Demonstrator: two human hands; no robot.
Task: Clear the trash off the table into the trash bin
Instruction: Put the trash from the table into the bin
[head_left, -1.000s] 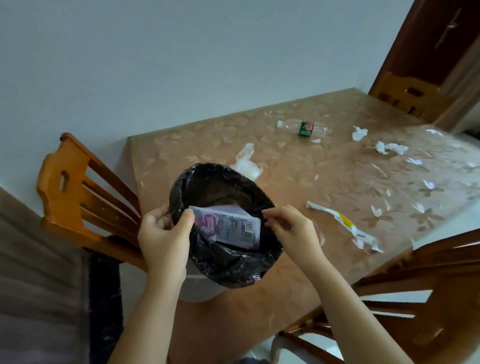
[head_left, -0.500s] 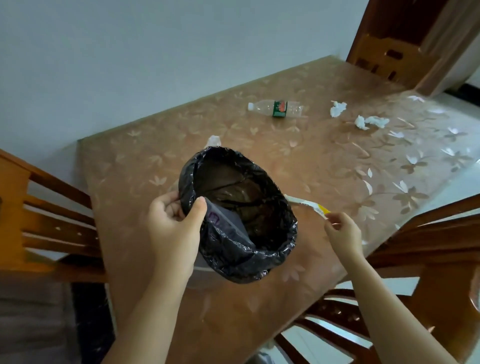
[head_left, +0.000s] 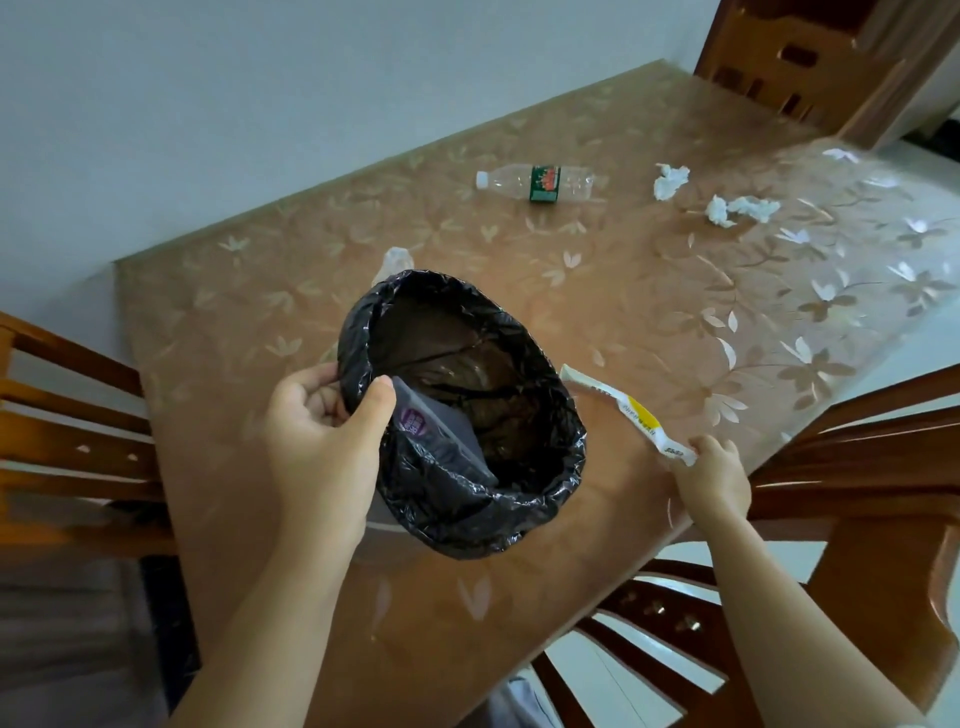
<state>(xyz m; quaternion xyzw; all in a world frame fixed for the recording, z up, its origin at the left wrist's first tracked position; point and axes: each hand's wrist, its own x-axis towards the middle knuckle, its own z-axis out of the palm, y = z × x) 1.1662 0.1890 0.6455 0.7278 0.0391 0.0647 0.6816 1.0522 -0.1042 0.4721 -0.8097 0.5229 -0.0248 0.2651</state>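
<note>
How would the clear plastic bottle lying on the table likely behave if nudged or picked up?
The bottle lies on its side, so a push would probably roll it. It looks empty and see-through, so likely light. Its thin walls may crumple under a firm squeeze.

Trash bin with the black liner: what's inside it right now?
Inside the trash bin, one grey packet with a purple label leans against the near wall. The dark liner folds hide whatever may lie beneath the packet.

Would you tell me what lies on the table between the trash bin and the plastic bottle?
In the head view, only a clear crumpled wrapper by the trash bin rim; beyond it, bare table up to the plastic bottle.
</note>
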